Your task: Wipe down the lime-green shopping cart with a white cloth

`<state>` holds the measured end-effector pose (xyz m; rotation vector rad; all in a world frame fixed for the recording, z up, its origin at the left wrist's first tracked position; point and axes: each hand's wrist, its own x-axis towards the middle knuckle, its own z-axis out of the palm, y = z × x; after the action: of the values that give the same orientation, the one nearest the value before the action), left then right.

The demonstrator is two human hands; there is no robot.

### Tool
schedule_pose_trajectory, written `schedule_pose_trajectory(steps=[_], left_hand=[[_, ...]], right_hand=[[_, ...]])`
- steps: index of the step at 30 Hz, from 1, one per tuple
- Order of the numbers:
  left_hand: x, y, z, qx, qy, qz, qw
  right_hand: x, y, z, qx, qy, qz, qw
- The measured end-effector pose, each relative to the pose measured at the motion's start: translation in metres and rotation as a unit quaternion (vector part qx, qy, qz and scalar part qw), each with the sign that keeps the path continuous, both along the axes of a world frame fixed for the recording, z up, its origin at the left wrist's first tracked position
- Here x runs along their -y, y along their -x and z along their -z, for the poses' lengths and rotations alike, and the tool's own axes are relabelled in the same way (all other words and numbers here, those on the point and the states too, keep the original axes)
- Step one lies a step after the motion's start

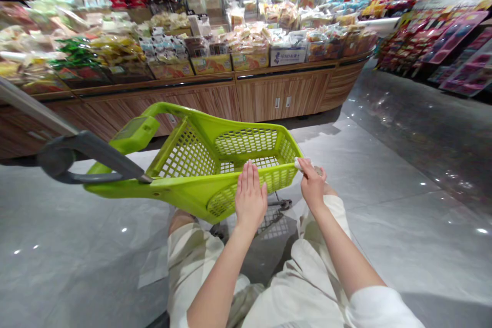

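Observation:
A lime-green plastic shopping cart (pixel 188 184) with perforated basket walls stands before me, its handle end to the left. My left hand (pixel 251 197) lies flat over the cart's near rim, fingers stretched out together and pointing away from me. At the right front corner, my right hand (pixel 313 182) pinches a crumpled white tissue (pixel 298 164) and presses it against the rim. Part of the tissue is hidden under the fingers. A grey bar with a loop (pixel 96 156) crosses the handle end of the cart.
Behind the cart runs a wood-fronted display counter (pixel 284 95) heaped with packaged snacks. Further racks of colourful goods (pixel 438 46) stand at the right. A glossy grey tile floor (pixel 384 179) surrounds the cart. My knees are close to the cart's near side.

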<state>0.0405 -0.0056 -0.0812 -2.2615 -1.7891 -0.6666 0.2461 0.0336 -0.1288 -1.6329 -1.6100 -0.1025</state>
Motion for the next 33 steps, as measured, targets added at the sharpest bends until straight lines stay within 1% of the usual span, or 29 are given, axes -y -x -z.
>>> schedule_pose_trajectory(steps=[1,2,3,5,7,9,11,13,15,17,19,20,21,22,25,27,28,30,31,33], left_hand=[[0.000,-0.001,0.000,0.005,-0.002,-0.002,1.000],[0.000,-0.002,0.000,0.008,-0.004,-0.002,1.000],[-0.001,-0.002,0.000,0.009,-0.006,-0.003,1.000],[0.000,-0.003,0.000,0.007,-0.009,-0.004,1.000],[0.000,-0.001,0.000,-0.003,-0.010,-0.001,1.000],[0.001,0.001,0.000,-0.013,-0.009,0.003,1.000],[0.001,0.003,-0.001,-0.020,-0.006,0.006,1.000],[0.002,0.003,-0.001,-0.018,-0.004,0.005,1.000],[0.002,0.003,-0.002,-0.009,-0.004,0.006,1.000],[0.001,0.002,-0.002,0.002,-0.004,0.007,1.000],[0.001,0.000,-0.001,0.007,-0.003,0.007,1.000],[0.001,0.000,-0.001,0.008,-0.002,0.008,1.000],[0.001,-0.001,-0.001,0.008,-0.002,0.008,1.000],[0.001,-0.001,-0.001,0.009,-0.002,0.008,1.000],[0.001,0.000,0.000,0.010,-0.005,0.009,1.000],[0.001,0.001,0.000,0.006,-0.005,0.009,1.000],[0.002,0.001,0.000,0.003,-0.003,0.009,1.000],[0.002,0.002,-0.001,-0.002,0.002,0.008,1.000],[0.002,0.002,-0.002,-0.002,0.005,0.008,1.000],[0.002,0.002,-0.003,0.001,0.006,0.006,1.000]], right_hand=[[-0.001,0.001,0.000,-0.008,-0.001,0.015,1.000],[-0.001,0.007,-0.001,-0.005,-0.004,0.016,1.000],[0.000,0.018,-0.005,0.008,-0.006,0.001,1.000],[0.006,0.050,-0.015,0.044,-0.009,-0.065,0.997],[0.014,0.080,-0.025,0.071,-0.003,-0.140,0.988],[0.019,0.094,-0.031,0.084,0.002,-0.187,0.979],[0.020,0.085,-0.029,0.088,0.002,-0.201,0.976],[0.015,0.058,-0.019,0.078,-0.002,-0.180,0.981],[0.007,0.026,-0.007,0.034,-0.008,-0.115,0.993],[-0.001,0.002,0.001,-0.023,-0.015,-0.036,0.999],[-0.005,-0.003,0.002,-0.051,-0.021,0.018,0.998],[-0.005,0.004,0.000,-0.048,-0.022,0.023,0.998],[-0.004,0.015,-0.004,-0.035,-0.022,0.012,0.999],[-0.001,0.030,-0.010,-0.016,-0.020,-0.014,1.000],[0.010,0.076,-0.025,0.042,-0.007,-0.125,0.991],[0.016,0.088,-0.030,0.068,-0.001,-0.180,0.981],[0.017,0.086,-0.030,0.077,-0.001,-0.196,0.978],[0.015,0.065,-0.024,0.081,-0.003,-0.195,0.977],[0.012,0.050,-0.020,0.072,-0.002,-0.178,0.981],[0.005,0.017,-0.009,0.028,-0.002,-0.109,0.994]])
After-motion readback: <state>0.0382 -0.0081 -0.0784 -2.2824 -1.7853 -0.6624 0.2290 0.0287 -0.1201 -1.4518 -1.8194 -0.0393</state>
